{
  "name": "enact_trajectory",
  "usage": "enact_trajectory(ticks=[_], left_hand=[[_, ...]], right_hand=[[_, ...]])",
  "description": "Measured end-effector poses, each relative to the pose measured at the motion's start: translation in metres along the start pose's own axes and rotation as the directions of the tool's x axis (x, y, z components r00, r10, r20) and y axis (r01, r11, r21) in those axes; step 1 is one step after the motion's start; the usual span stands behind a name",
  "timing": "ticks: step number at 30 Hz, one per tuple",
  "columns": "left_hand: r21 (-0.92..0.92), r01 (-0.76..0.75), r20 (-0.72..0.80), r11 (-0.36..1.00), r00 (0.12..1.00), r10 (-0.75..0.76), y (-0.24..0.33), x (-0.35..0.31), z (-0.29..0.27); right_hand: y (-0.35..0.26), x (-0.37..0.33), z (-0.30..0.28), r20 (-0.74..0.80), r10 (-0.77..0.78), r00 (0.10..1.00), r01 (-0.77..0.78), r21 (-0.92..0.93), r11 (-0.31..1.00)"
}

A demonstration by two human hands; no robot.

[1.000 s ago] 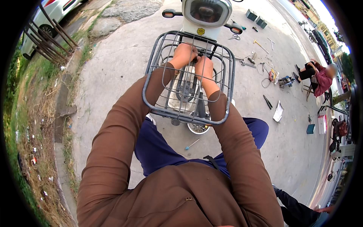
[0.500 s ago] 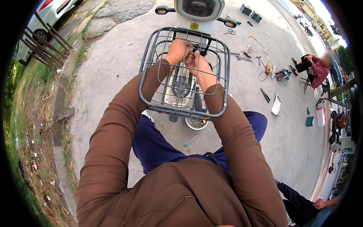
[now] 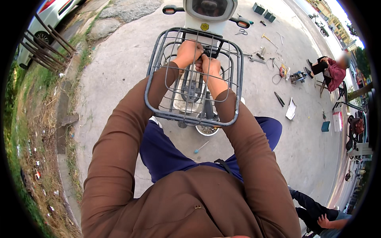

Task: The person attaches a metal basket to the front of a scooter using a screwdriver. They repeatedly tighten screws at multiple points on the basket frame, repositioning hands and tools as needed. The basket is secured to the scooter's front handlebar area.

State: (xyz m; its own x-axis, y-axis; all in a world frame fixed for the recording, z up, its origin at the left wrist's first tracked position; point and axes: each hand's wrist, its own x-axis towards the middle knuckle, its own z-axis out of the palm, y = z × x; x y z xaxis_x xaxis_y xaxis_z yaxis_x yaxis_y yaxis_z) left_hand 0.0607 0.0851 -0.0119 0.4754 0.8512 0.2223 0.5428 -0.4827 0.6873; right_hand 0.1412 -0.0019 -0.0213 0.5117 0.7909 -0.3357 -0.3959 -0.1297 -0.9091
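Observation:
A grey wire basket (image 3: 190, 119) is fixed to the front of a white scooter (image 3: 191, 24), below its headlamp. Both my forearms reach in among its bars. My left hand (image 3: 189, 53) is closed, fingertips pinched together close to the basket's back. Beside it my right hand (image 3: 211, 66) is closed too, thumb and fingers almost meeting the left ones. A small dark part (image 3: 206, 52) shows between the fingertips; its kind cannot be made out, and the fingers partly cover it. Under the basket stands a white bowl (image 3: 206, 131) of small metal pieces.
A blue-tipped screwdriver (image 3: 196, 151) lies before my legs. To the right are pliers (image 3: 279, 99), a wrench (image 3: 256, 60), a hammer (image 3: 270, 40) and dark boxes (image 3: 258, 8). One person (image 3: 336, 77) sits farther right; another person's arm (image 3: 335, 223) shows lower right.
My right hand has turned slightly, its fingers curling more over the small dark part. My left hand stays nearly in place. At lower right the other person's hand has moved and opened.

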Motion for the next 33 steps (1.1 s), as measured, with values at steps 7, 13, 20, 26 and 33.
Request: enact_trajectory(ticks=[7, 13, 20, 26, 33], left_hand=[[-0.059, -0.027, 0.031, 0.998, 0.999, 0.029, -0.006, 0.003, -0.004], [-0.058, -0.073, 0.023, 0.996, 0.997, 0.074, 0.0, -0.005, -0.011], [0.206, -0.252, -0.128, 0.946, 0.951, 0.281, 0.001, -0.017, -0.024], [0.693, -0.471, -0.103, 0.546, 0.684, 0.722, -0.002, -0.02, -0.045], [0.637, -0.467, -0.02, 0.614, 0.785, 0.619, -0.001, -0.017, -0.046]], right_hand=[[0.0, 0.009, -0.004, 0.118, -0.235, 0.965, 0.255, -0.202, 0.945], [0.017, 0.033, -0.007, 0.115, -0.307, 0.945, 0.327, -0.412, 0.851], [0.009, 0.015, 0.0, 0.022, -0.474, 0.88, 0.354, -0.695, 0.625], [0.0, 0.0, -0.001, 0.068, -0.567, 0.821, 0.403, -0.774, 0.489], [0.013, 0.027, -0.004, 0.012, -0.375, 0.927, 0.344, -0.423, 0.838]])
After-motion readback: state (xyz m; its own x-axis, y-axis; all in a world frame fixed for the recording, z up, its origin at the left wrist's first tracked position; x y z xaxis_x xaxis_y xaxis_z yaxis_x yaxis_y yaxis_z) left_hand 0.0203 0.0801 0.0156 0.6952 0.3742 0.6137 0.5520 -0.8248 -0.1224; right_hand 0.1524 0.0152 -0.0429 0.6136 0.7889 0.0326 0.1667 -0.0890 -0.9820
